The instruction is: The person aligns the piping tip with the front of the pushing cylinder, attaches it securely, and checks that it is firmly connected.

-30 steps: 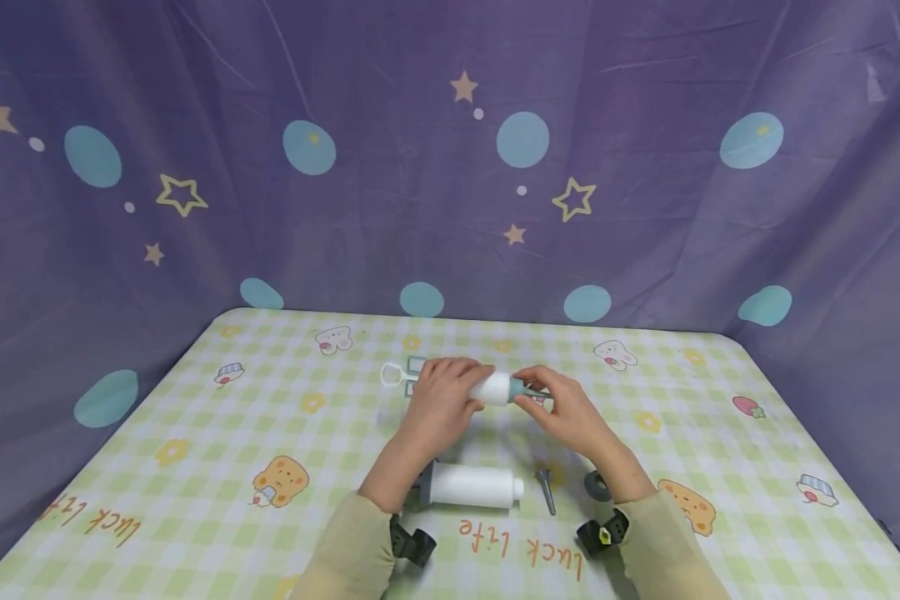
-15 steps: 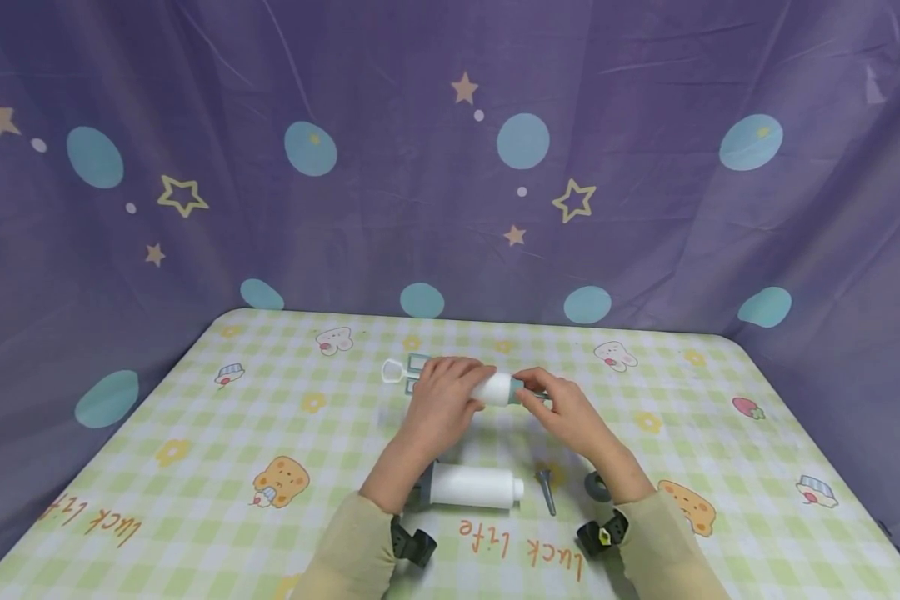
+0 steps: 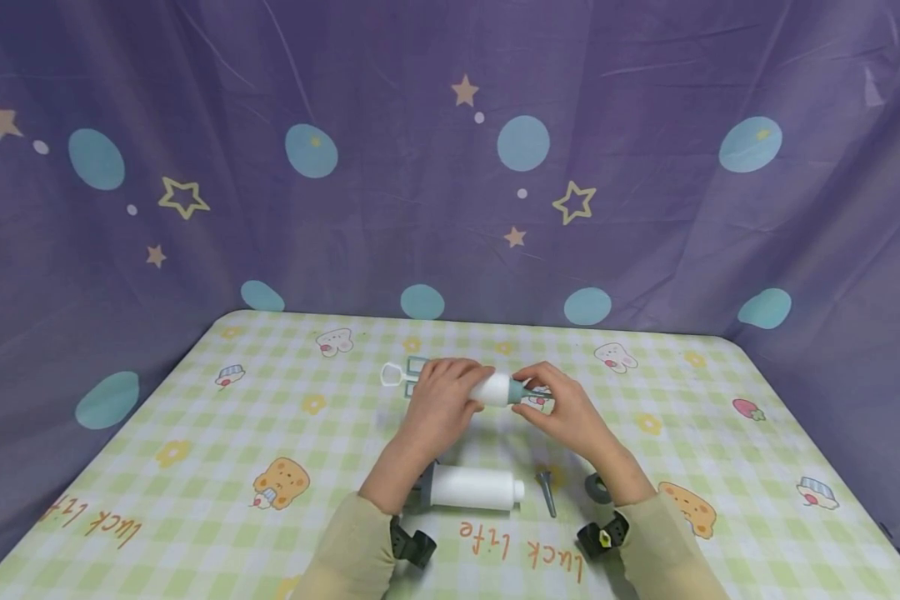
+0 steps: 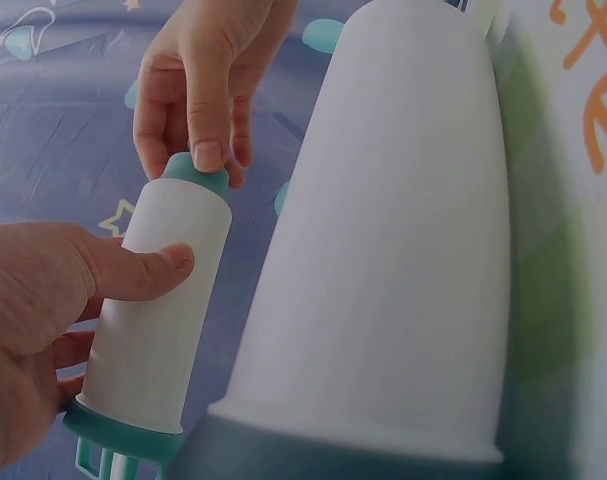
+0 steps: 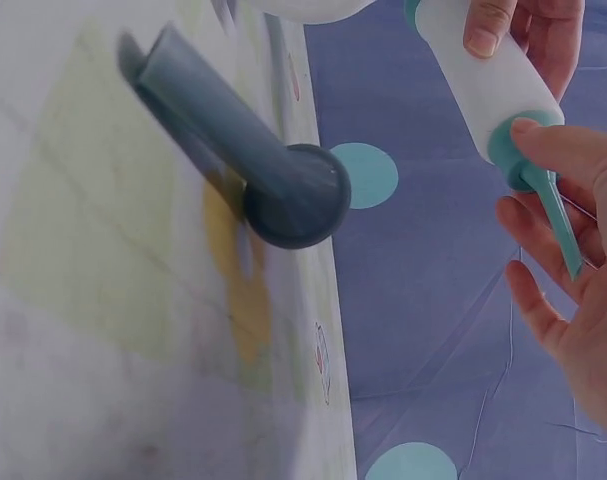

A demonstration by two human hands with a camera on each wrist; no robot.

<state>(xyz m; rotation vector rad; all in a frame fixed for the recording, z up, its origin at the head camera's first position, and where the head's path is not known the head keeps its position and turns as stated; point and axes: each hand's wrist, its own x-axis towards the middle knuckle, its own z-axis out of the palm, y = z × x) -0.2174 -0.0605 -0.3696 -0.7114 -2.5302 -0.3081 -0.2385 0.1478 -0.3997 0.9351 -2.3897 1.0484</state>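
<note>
A white icing syringe [image 3: 491,389] with teal ends lies sideways above the table, its white pull ring [image 3: 392,375] pointing left. My left hand [image 3: 441,402] grips the barrel, with the thumb laid along it in the left wrist view. At the other end my right hand [image 3: 566,410] pinches the teal nozzle collar [image 5: 518,150] between thumb and fingers. From that collar a slim, pointed teal nozzle [image 5: 561,228] sticks out toward the right palm.
Nearer my body lies a second white syringe [image 3: 472,487] with a dark grey end. To its right are a grey cone-shaped nozzle [image 3: 546,492] and a dark grey ring [image 3: 597,487], partly behind the right wrist. A checkered cloth [image 3: 217,467] covers the table.
My right fingers have shifted around the teal collar, closing in on it and then spreading slightly. The left hand and the syringe stay almost in place.
</note>
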